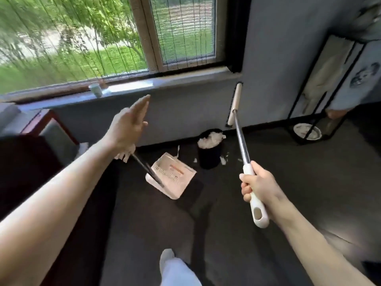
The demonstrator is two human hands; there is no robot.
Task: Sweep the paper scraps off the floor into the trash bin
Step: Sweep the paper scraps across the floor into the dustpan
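Note:
My right hand grips the white handle of a broom, whose metal pole runs up to a pale head raised against the wall. My left hand is in the air with fingers straight, holding nothing, above the dark handle of a white dustpan that lies on the dark floor. A black trash bin stuffed with white paper stands by the wall behind the dustpan. A few white paper scraps lie on the floor around the bin.
A dark red cabinet stands at the left under the window sill, which holds a small cup. A black-framed rack with a white bowl underneath is at the right. My foot shows at the bottom.

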